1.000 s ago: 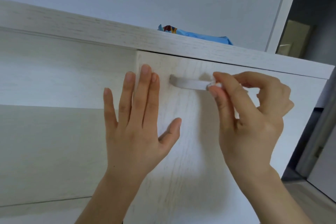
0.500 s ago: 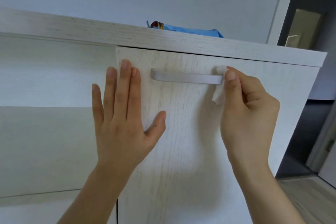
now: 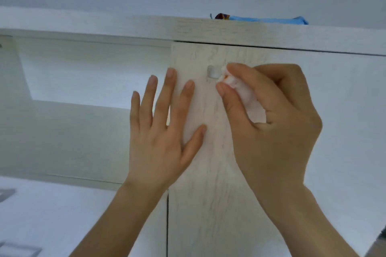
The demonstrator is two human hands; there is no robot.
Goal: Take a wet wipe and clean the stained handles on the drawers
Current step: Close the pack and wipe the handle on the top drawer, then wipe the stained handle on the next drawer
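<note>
A pale wood-grain drawer front (image 3: 208, 173) fills the middle of the head view. Its grey handle (image 3: 213, 71) shows only at its left end; the rest is hidden behind my right hand (image 3: 275, 123). That hand is closed around a crumpled white wet wipe (image 3: 244, 94), which presses against the handle and carries a small orange stain at its tip. My left hand (image 3: 165, 131) lies flat, fingers spread, on the drawer front's left edge.
A blue wipe packet (image 3: 265, 20) lies on the cabinet top (image 3: 146, 27), above the drawer. An open shelf recess (image 3: 83, 73) sits to the left. Lower left shows further white fronts with grey handles (image 3: 18, 251).
My right hand has slid the wipe from the handle's right end to near its left end, covering most of the handle. The view has shifted right; my left hand stays flat on the front.
</note>
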